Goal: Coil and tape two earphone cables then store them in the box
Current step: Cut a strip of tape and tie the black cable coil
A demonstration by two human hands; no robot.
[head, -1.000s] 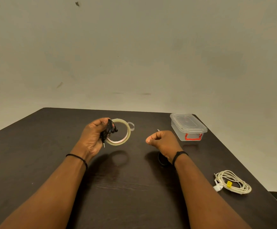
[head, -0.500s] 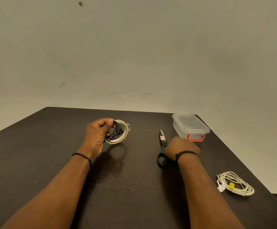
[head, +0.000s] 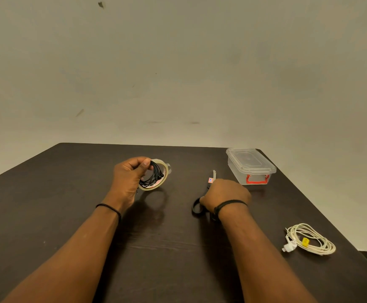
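I am holding the coiled black earphone cable in my left hand, just left of the frame's centre, lifted off the dark table. The fingers are curled closed, pinching the coil together with the roll of clear tape; the black loops are hanging across the roll's opening.

My right hand, right of centre, is lying over the scissors on the table, fingers bent down around the handles. I cannot tell whether it is actually gripping them or only resting on top. The blade tip is poking out beyond the knuckles, pointing toward the clear box, which is sitting lid-on near the upper right of the table. The white earphone cable is lying coiled at the lower right, well apart from both hands.

The step, as I judge it, is taking up the scissors to cut a strip of tape for the black coil. To do it well, I am planning to get thumb and fingers seated in the loops before lifting. The left pinch needs to be kept firm so the loops are not springing loose. A short strip looks like enough, and longer tape risks sticking to itself.
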